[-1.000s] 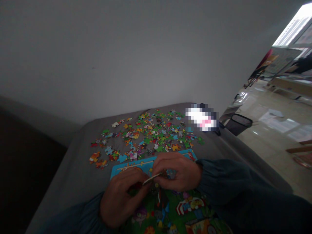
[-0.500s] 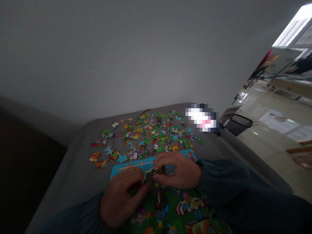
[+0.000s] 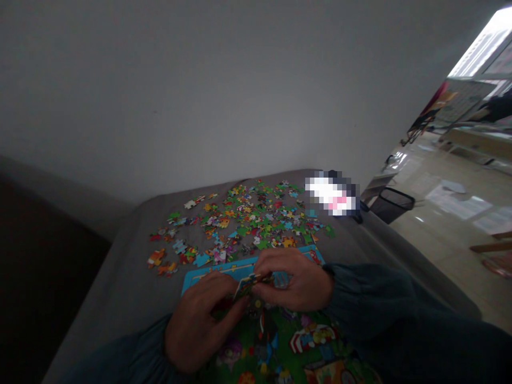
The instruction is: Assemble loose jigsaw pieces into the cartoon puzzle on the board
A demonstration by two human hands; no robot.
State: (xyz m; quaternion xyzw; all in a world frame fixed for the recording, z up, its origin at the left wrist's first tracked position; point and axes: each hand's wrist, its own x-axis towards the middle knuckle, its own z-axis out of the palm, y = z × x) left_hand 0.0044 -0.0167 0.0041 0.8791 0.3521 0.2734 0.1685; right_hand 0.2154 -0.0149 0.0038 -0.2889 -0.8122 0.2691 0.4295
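Observation:
My left hand (image 3: 200,322) and my right hand (image 3: 298,282) meet over a part-built jigsaw puzzle (image 3: 288,341) with a blue border, lying on a grey table (image 3: 120,298). Both hands pinch a small cluster of joined puzzle pieces (image 3: 250,282) held between their fingertips, tilted on edge just above the puzzle. The fingers of both hands are curled closed. Beyond the puzzle lies a wide scatter of several loose colourful pieces (image 3: 248,221).
A pixelated white and pink object (image 3: 332,196) sits at the table's far right corner. A black mesh bin (image 3: 391,204) stands on the pale floor to the right. A grey wall rises behind the table; dark space lies left.
The held cluster has tipped from lying nearly flat to standing more on edge, and my right hand has shifted slightly up and right. My left hand has barely moved.

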